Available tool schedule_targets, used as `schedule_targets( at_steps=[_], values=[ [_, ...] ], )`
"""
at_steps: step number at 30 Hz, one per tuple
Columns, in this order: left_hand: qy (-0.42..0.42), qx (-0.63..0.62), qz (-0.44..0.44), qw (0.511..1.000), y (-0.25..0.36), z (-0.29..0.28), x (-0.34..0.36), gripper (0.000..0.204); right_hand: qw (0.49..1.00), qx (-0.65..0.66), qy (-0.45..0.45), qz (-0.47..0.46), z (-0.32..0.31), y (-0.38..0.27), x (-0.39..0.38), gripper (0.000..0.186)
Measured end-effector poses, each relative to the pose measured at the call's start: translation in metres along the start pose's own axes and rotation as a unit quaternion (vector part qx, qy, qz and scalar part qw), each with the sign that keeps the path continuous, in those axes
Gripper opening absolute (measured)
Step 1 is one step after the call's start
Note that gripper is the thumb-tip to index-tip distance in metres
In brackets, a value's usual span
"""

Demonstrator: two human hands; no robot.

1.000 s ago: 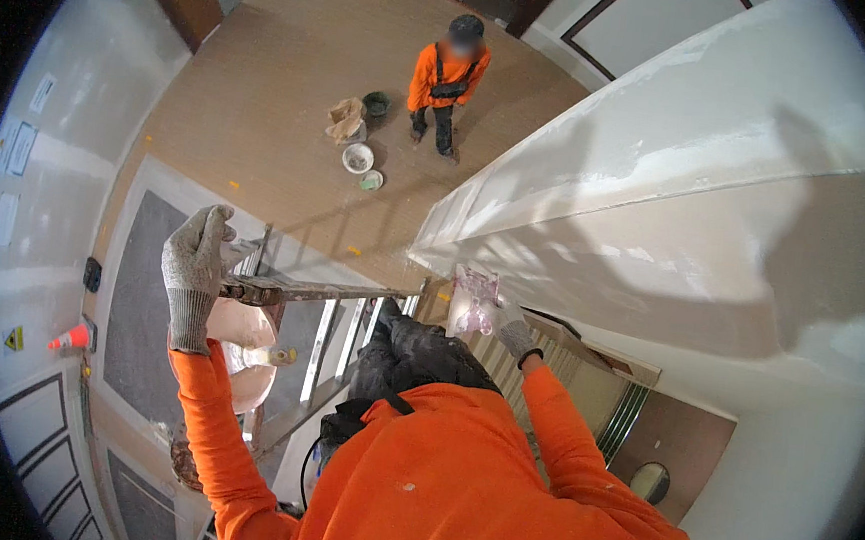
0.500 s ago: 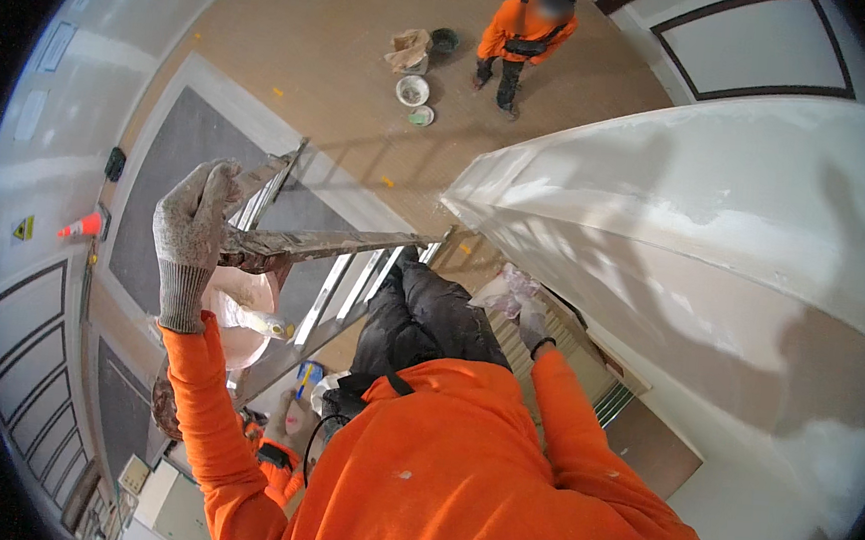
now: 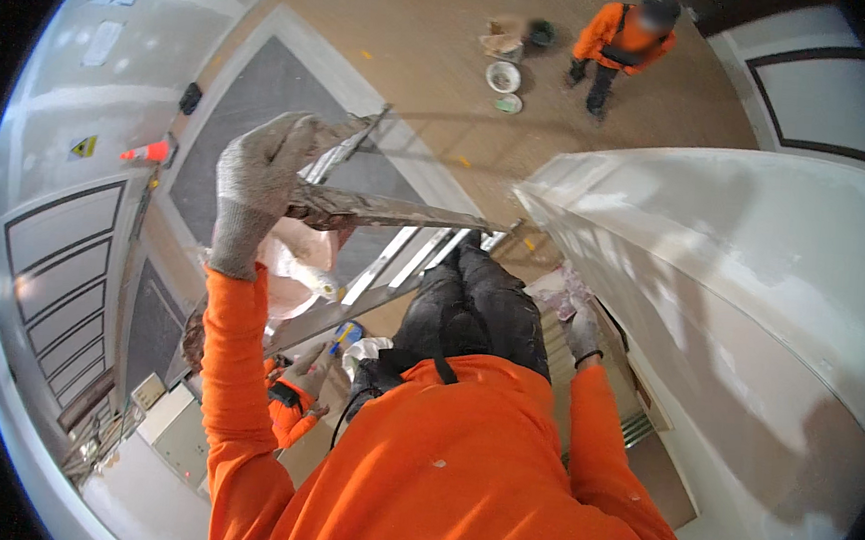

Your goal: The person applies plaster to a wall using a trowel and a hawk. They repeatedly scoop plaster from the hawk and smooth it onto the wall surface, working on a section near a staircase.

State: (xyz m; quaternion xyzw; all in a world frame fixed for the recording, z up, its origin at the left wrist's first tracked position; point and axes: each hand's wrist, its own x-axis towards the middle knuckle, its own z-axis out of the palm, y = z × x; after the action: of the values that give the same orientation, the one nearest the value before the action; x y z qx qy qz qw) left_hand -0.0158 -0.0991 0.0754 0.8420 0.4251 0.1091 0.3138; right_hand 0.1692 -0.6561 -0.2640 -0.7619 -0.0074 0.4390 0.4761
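Mid-plastering up a ladder (image 3: 393,267): left hand (image 3: 258,183) clenched on hawk (image 3: 387,210), right hand (image 3: 577,320) grip unclear at wall (image 3: 713,280); next, probably steady loading.

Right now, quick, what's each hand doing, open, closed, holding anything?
Left hand: gloved, closed around the top of the ladder.
Right hand: gloved, down near the white wall; grip cannot be told.
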Motion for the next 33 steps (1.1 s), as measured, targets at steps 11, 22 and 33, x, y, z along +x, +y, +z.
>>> schedule_targets(
  at_steps=[11,22,33],
  values=[
    [-0.019,-0.036,-0.017,0.999,0.003,-0.004,0.002,0.038,0.988,0.118,0.057,-0.079,0.076,-0.098,0.071,0.022],
    [-0.057,-0.052,0.022,0.997,-0.014,-0.01,0.002,0.05,0.968,0.203,-0.003,-0.149,0.115,-0.268,-0.064,0.026],
    [0.095,-0.376,0.124,0.913,-0.018,-0.059,-0.031,0.045,0.891,0.364,-0.21,-0.17,0.201,-0.386,-0.135,0.033]
  ],
)
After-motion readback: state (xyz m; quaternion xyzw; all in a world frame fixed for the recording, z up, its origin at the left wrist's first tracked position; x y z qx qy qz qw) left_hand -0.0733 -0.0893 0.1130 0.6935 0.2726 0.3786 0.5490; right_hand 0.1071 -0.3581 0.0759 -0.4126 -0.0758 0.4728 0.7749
